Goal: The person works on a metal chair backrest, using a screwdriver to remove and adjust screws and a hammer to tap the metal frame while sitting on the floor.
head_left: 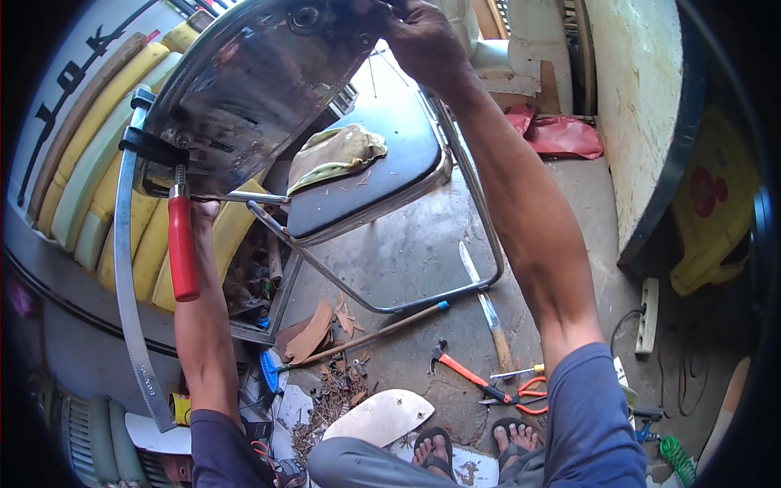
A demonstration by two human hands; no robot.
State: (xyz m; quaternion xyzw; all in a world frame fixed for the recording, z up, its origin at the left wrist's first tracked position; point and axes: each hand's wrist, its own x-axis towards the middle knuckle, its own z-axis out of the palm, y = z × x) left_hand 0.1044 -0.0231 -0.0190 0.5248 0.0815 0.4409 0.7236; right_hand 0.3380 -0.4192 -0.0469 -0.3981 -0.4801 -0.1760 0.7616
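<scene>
Dressed in a short-sleeved blue cloth shirt, sleeves ending above the elbows. Grey trousers below. Dark strapped flip-flop sandals on bare feet.

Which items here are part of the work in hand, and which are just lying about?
In hand: shiny metal panel, red-handled bar clamp, left hand, right hand.

Lying about: folding chair, cloth, knife, hammer, orange pliers.

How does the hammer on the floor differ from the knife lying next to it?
The hammer has a bright orange handle and a dark head; the knife has a pale wooden handle and a long grey blade. The hammer lies slanted, head to the upper left; the knife runs nearly straight up and down and looks longer. Both lie flat on the concrete floor, untouched by either hand.
</scene>
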